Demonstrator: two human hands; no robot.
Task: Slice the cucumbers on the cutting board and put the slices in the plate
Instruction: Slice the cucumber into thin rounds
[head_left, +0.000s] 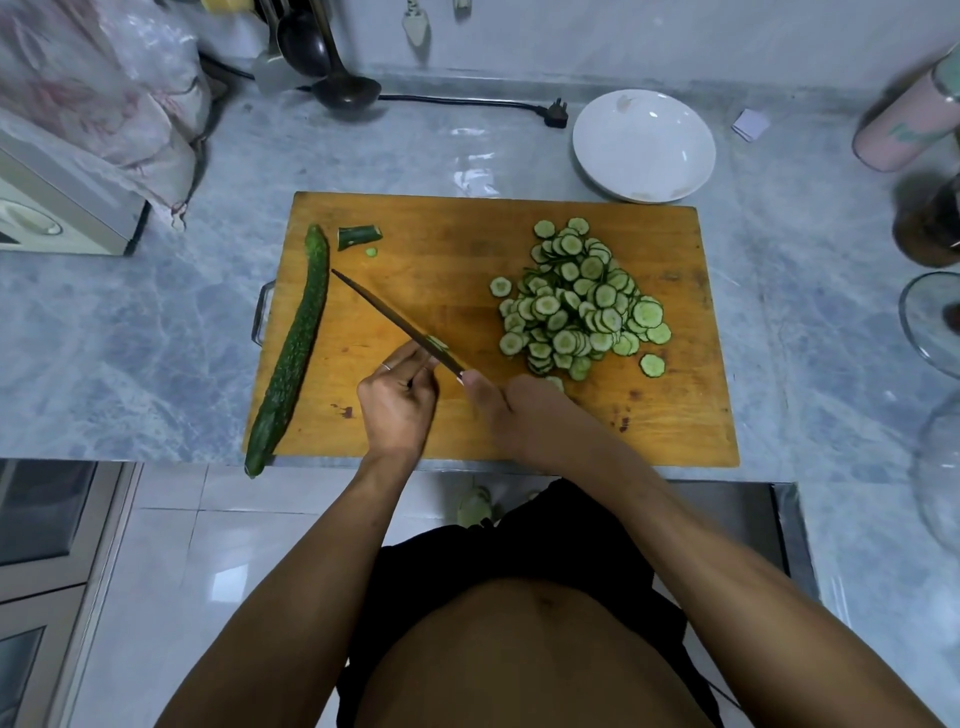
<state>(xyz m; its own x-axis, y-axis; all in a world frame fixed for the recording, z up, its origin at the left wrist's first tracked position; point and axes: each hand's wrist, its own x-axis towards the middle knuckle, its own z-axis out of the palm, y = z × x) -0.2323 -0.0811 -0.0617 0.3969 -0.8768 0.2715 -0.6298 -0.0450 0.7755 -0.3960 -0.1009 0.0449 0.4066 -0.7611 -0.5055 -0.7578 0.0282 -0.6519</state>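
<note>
On a wooden board (441, 249), the right hand (511, 410) grips a knife (395, 322) while the left hand's (397, 402) fingers pinch at a slice stuck to its blade. 1 whole cucumber (291, 353) lies along the board's left edge, a slice pile (582, 301) sits toward its right, and the plate (644, 145) stands beyond its far right corner.
</note>
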